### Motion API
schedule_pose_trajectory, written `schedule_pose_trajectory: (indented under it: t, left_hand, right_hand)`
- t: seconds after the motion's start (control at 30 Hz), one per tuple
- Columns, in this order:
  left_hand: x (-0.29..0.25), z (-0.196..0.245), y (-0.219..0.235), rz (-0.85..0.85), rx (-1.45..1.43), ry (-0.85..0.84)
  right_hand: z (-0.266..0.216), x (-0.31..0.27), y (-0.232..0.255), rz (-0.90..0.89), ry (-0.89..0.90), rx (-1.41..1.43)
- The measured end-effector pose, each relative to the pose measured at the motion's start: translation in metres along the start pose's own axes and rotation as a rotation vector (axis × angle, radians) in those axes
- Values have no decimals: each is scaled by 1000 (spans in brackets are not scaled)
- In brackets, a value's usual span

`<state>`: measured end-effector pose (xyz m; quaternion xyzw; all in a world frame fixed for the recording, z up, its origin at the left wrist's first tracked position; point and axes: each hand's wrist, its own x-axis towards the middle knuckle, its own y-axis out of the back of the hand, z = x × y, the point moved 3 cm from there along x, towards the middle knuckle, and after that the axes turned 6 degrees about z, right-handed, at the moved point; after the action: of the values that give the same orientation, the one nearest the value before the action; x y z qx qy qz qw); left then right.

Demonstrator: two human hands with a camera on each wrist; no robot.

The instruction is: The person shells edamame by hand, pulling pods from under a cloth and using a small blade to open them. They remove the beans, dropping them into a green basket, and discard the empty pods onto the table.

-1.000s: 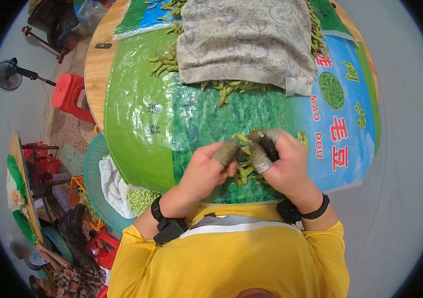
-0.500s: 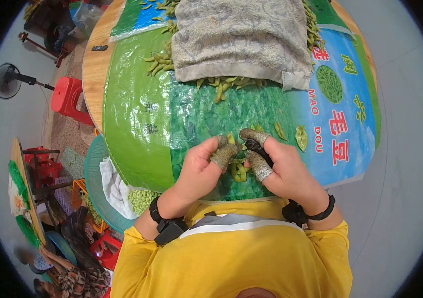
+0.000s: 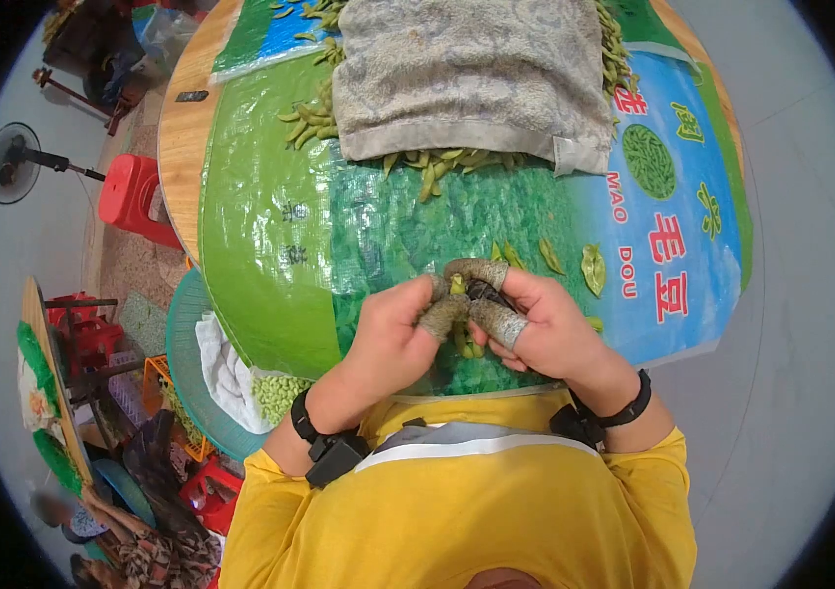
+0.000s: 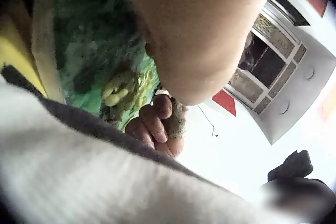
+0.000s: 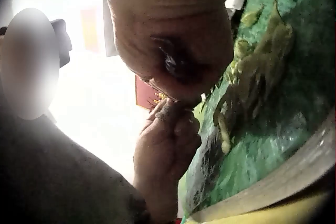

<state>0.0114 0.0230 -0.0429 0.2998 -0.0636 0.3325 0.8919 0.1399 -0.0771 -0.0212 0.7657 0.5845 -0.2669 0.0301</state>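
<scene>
"Where's the pod right now?"

"The green pod (image 3: 457, 285) is between the left hand (image 3: 395, 329) and the right hand (image 3: 553, 322), above the printed sheet (image 3: 265, 250) on the counter (image 3: 178, 147)."

"And the fingers?"

"The left hand pinches the pod between a wrapped thumb and finger. The right hand pinches it from the other side, its thumb and forefinger wrapped too. A dark thing (image 3: 486, 292) sits against the right hand; I can't tell what it is."

"Anything underneath?"

"More pods (image 3: 467, 344) on the sheet, partly hidden by the hands. A few loose pods (image 3: 550, 256) lie just beyond the right hand."

"Farther off?"

"A grey patterned towel (image 3: 471, 83), with a heap of pods (image 3: 427, 172) showing along its edges. Beside the counter, a teal basin (image 3: 179, 339) holds shelled beans (image 3: 280, 396) and a white cloth (image 3: 226, 365)."
</scene>
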Motion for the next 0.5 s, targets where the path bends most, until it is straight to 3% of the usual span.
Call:
schedule_pose_trajectory:
  t: [0.07,0.1,0.17,0.23,0.3,0.37,0.4,0.43,0.5]
  left_hand:
    - [-8,-6,-8,-110,-869,771]
    - [-9,-5,-7,-113,-869,773]
    - [-11,1,-11,-176,-1573,914]
    - [-11,-2,-12,-165,-1530,896]
    - [-11,0,-13,-148,-1487,879]
    - [-4,6,-9,-136,-808,664]
    - [-2,7,-7,-137,-809,656]
    - [1,8,-6,-188,-679,584]
    - [1,6,-6,-290,-464,459]
  right_hand:
    - [0,0,0,-18,-93,142]
    - [2,0,-1,-36,-186,284]
    - [5,0,2,-54,-206,307]
    - [14,2,1,-75,-226,326]
    - [13,1,-1,145,366,-306]
    - [8,-2,3,171,396,-398]
    - [3,-4,5,198,418,-487]
    - [-7,-7,8,232,152,-312]
    - [-6,-5,17,219,156,-325]
